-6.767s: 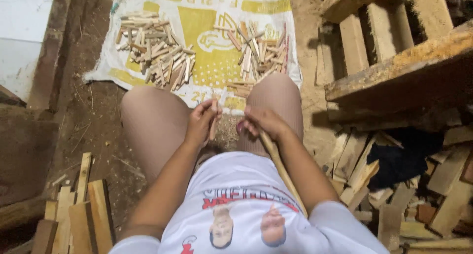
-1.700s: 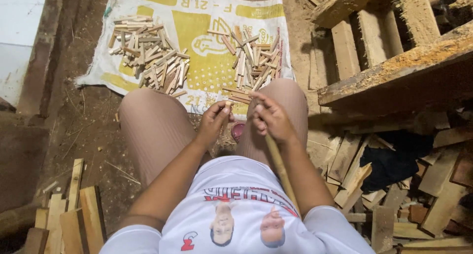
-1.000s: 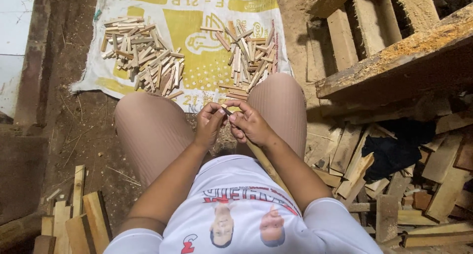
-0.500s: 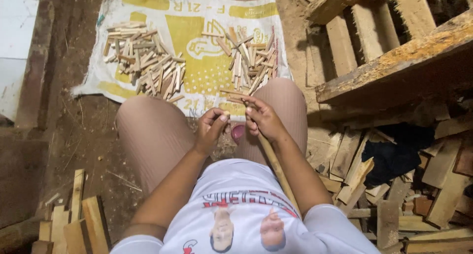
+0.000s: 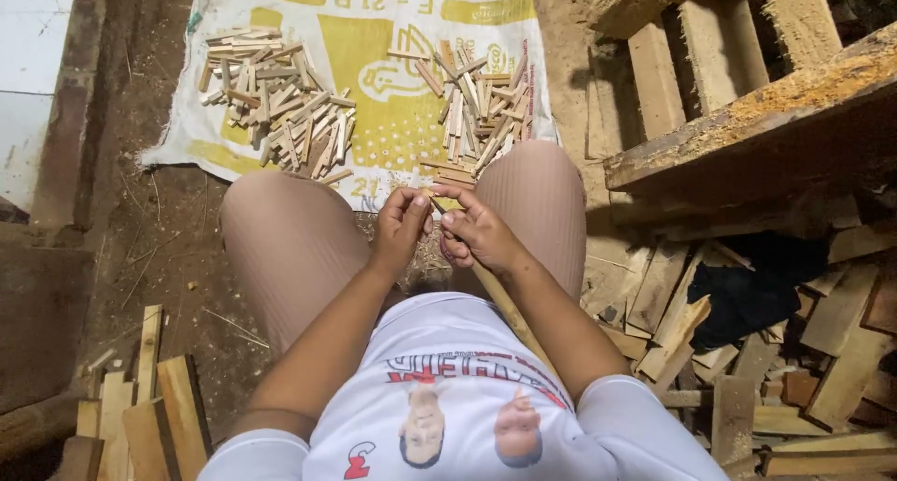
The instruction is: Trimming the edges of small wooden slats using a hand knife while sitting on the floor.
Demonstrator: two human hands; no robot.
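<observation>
A: Wooden stick (image 5: 495, 299) — where does it sit?

B: It runs along the inside of the person's right thigh, slanting from the lap up to the two hands, which meet between the knees. Its upper end is hidden among the fingers.

A: How is the right hand (image 5: 476, 236) placed?

B: Its fingers are curled closed around the stick's upper part, thumb toward the other hand.

A: And the left hand (image 5: 402, 224)?

B: Fingers bent and pinched together just at the stick's tip, touching the right hand. Something small and pale shows between the fingertips; whether it is the tip itself or a separate sliver, I cannot tell.

A: What lies in front of the knees?

B: A white and yellow sack (image 5: 374, 79) spread flat on the dirt floor (image 5: 159, 247). On it are two heaps of short cut wood pieces: a left heap (image 5: 276, 103) and a right heap (image 5: 476, 103), well apart from each other.

A: And the sides?

B: To the person's right, a rough wooden pallet (image 5: 747, 117) with scrap offcuts (image 5: 794, 350) piled below it. To the left, a few flat boards (image 5: 140, 416) near the hip.
</observation>
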